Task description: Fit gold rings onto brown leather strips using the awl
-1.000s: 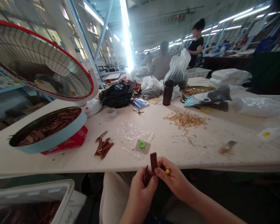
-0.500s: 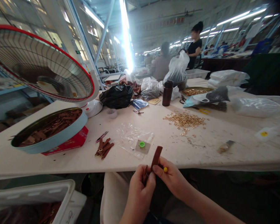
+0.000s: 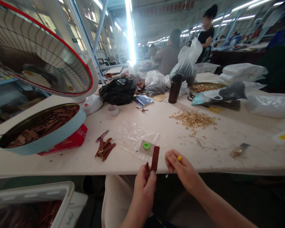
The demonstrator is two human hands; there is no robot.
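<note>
At the table's front edge, my left hand point(image 3: 144, 185) grips a brown leather strip point(image 3: 155, 158) that stands upright from the fingers, with another brown piece beside it. To its right and apart from it, my right hand point(image 3: 178, 163) is closed round a thin tool with a yellow end point(image 3: 179, 158); a small pale tip shows below the fingers. A green cap point(image 3: 146, 145) on a small grey square lies just beyond the strip. Several brown strips with gold rings point(image 3: 104, 148) are piled to the left.
Gold rings point(image 3: 194, 118) are spread at centre right. A round tin of brown strips point(image 3: 47, 139) and a fan point(image 3: 87, 76) stand left. A dark bottle point(image 3: 175, 88), black bag point(image 3: 118, 91) and clear bags are behind. A white crate point(image 3: 70, 190) sits lower left.
My right hand has let go of the brown strip and moved right and up with the yellow-ended tool. My left hand still holds the strip. The view has shifted slightly.
</note>
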